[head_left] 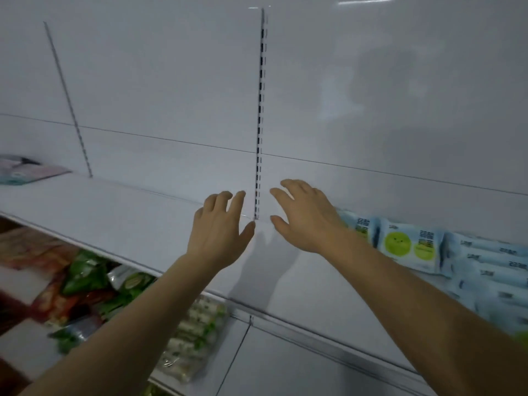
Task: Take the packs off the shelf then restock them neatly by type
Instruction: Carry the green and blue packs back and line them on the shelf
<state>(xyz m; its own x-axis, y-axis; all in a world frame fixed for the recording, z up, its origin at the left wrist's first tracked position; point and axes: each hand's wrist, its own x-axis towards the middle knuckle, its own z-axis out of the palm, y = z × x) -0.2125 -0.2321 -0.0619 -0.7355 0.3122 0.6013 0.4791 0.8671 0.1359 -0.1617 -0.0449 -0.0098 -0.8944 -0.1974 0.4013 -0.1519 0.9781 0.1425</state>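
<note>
Both my arms reach out over a white shelf (120, 215). My left hand (220, 230) and my right hand (307, 217) hover side by side near the shelf's back, fingers spread and holding nothing. Light blue packs (408, 248) with green round labels lie flat on the shelf to the right of my right hand, and more blue packs (491, 278) are stacked further right. A pinkish and teal pack (25, 171) lies at the shelf's far left.
A slotted upright rail (260, 115) runs down the white back wall between my hands. On the lower shelf at left sit green and red snack bags (85, 275) and white-green packs (194, 330).
</note>
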